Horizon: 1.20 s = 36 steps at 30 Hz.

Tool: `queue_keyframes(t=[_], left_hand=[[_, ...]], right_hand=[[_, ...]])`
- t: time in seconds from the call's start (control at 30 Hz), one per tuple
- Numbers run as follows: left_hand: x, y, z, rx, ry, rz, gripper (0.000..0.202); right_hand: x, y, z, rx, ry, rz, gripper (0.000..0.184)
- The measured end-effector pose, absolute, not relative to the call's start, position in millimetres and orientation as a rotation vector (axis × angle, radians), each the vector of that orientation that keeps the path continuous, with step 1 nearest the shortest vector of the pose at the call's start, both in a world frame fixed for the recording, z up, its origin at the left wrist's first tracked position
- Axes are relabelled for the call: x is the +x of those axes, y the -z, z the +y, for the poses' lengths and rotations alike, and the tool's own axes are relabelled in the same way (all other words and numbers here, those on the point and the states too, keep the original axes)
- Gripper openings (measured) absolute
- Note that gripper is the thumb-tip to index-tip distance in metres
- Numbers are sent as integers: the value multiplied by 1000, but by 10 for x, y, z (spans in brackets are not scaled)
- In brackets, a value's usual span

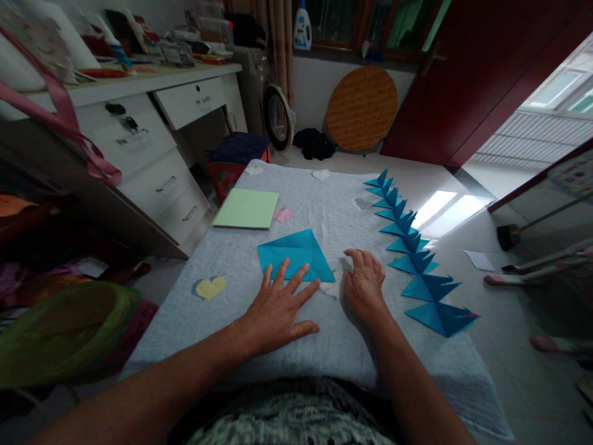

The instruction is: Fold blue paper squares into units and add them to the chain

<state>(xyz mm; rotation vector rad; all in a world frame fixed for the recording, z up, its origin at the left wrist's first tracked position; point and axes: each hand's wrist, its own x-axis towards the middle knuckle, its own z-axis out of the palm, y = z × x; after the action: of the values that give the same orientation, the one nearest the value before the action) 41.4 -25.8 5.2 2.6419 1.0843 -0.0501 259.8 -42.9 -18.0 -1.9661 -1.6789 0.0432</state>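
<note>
A partly folded sheet of blue origami paper (303,250) lies flat on the cloth in front of me. My left hand (282,309) rests with spread fingers, their tips on the paper's near edge. Just right of the paper, my right hand (365,281) hovers over or touches the cloth, its fingers loosely curled and apart, with nothing visible in them. Along the right side stands a row of several folded blue paper birds (410,244). Farther left sits a stack of light green square paper (248,209).
A grey cloth (185,334) with heart patches covers the table. Beyond its far left corner is a red stool (238,151) with a dark top. A white desk (152,154) with drawers stands left. The open washing machine door (278,117) and a round wooden board (362,108) are at the back.
</note>
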Motion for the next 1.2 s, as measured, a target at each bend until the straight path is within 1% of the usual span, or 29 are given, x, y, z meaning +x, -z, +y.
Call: queue_keyframes(t=[0.13,0.27,0.6,0.97,1.07,1.2], left_hand=[[405,-50,-259,2640,28,1075,79],[399,-28,-259,2649,6,1069,78],[397,17,-257,2666,1,1075,82],[399,10,-255,2656,13,1078,81],[391,29,-257,2661,9,1074,82],[385,35,-262,2675,-11,1069,81]], right_hand=[[2580,137,-414,-1776,-170,-1683,37],[2494,139,-428,-1684,-256,-1875,41],[2411,145,-410,-1878,-164,-2049,55],[2439,228,-382,-1895,-49,-2012,61],[2480,233,-383,-1842,-52,-1914,56],[2472,169,-403,-1503,-159,-1945,42]])
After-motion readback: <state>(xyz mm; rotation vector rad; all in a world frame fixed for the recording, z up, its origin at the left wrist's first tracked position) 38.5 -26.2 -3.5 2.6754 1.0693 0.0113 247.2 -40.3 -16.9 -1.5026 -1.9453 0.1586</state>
